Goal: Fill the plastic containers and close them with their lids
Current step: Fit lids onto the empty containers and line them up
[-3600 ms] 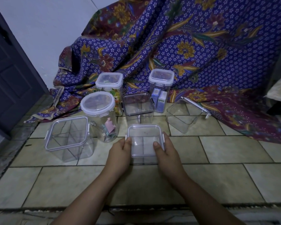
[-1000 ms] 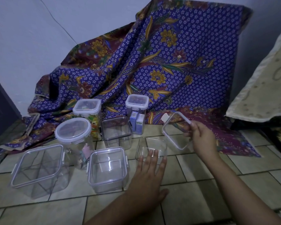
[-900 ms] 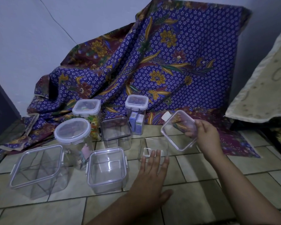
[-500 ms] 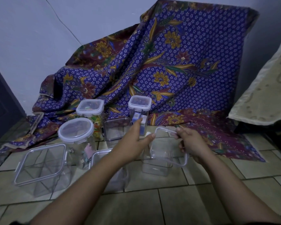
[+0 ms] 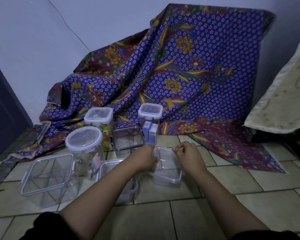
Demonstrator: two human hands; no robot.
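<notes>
A small clear square container point(image 5: 168, 179) stands on the tiled floor with its clear lid point(image 5: 164, 161) lying on top. My left hand point(image 5: 145, 158) grips the lid's left edge. My right hand point(image 5: 187, 153) pinches the lid's far right edge with curled fingers. The inside of this container looks bare. To its left, partly behind my left forearm, stands another clear lidded square container point(image 5: 111, 168).
A large clear square container point(image 5: 48, 175) stands at the left. Behind it are a round-lidded jar point(image 5: 84, 141), a tall box of colourful items point(image 5: 99, 116), a dark-lidded box point(image 5: 128, 137) and a tall box holding blue cartons point(image 5: 150, 113). Patterned cloth point(image 5: 189, 80) drapes behind.
My right hand brought the lid from the right down onto the small container. My left hand left the floor and came onto the lid's left edge.
</notes>
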